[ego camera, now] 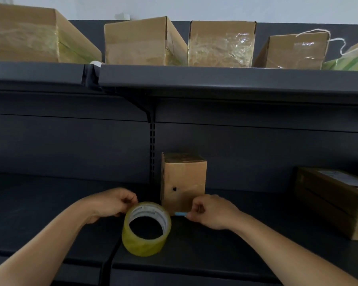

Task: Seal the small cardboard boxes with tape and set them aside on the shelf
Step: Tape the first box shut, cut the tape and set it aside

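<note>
On a dark metal shelf (50,205) beneath taped boxes (145,42), left hand (110,205) grips a tape roll (143,244), right hand (212,212) pinches a blue object (180,214) beside a small upright box (184,180)

A small box (184,182) stands upright on the dark shelf (215,254). Just in front of the box, to its left, a yellow tape roll (141,247) sits on edge, its hole towards the camera. The left hand (110,203) pinches the roll's top rim. At the box's lower right corner, the right hand (211,211) pinches a thin blue tool (180,214) that points at the box's base. Well right of the box lies a large box (335,199). Above the box, an upper shelf (215,79) carries taped boxes (141,42).
</note>
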`<state>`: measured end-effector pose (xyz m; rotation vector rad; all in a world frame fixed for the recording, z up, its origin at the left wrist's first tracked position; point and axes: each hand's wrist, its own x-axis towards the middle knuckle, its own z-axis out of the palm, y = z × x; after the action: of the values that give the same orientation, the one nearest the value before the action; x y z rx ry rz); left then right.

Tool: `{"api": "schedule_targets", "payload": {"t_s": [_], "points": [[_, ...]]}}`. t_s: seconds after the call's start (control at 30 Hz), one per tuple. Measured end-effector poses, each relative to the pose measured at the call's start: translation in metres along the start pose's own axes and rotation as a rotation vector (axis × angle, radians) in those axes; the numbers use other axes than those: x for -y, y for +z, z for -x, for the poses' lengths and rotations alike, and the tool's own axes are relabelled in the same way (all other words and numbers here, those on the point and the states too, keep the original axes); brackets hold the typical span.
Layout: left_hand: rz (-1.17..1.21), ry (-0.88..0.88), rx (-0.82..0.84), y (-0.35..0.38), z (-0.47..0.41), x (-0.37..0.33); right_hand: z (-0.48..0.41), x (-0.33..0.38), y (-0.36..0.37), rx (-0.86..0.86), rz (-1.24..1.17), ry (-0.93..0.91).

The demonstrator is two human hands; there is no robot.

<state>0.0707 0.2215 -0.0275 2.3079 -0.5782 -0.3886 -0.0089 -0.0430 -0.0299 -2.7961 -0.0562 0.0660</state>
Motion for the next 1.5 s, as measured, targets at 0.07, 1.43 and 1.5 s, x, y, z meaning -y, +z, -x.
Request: {"api": "schedule_targets", "payload": {"t_s": [0.07, 1.43, 1.5], "points": [[-0.111, -0.026, -0.007, 0.005, -0.002, 0.006, 0.000, -0.002, 0.003, 0.005, 0.011, 0.000], [0.753, 0.140, -0.220, 0.032, -0.025, -0.073, -0.030, 0.021, -0.041, -0.333, -1.235, 0.251], [0.780, 0.114, -0.250, 0.038, -0.022, -0.076, -0.029, 0.024, -0.035, -0.338, -1.265, 0.212]]}}
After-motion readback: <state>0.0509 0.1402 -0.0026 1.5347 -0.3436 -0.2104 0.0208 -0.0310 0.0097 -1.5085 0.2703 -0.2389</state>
